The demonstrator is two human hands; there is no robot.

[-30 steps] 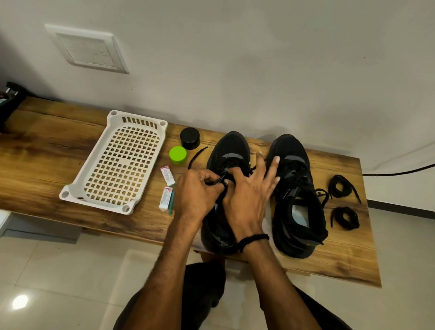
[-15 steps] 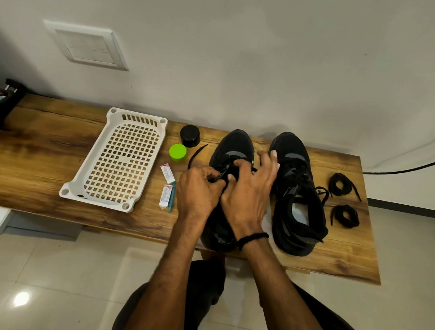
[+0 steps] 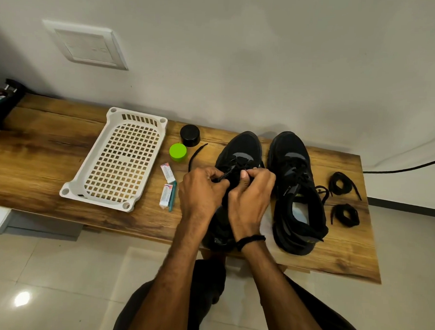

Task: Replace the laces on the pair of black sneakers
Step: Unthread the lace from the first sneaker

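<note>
**Two sneakers, one lace in hand**

Two black sneakers stand side by side on the tabletop, toes to the wall. My left hand and right hand are both curled over the left sneaker, each pinching its black lace, one end of which trails off to the left. The right sneaker stands just beside, untouched. Right of it lie two coiled laces. To the left are two round caps, one green and one black, two small packets, one teal pen and one white basket.
</note>
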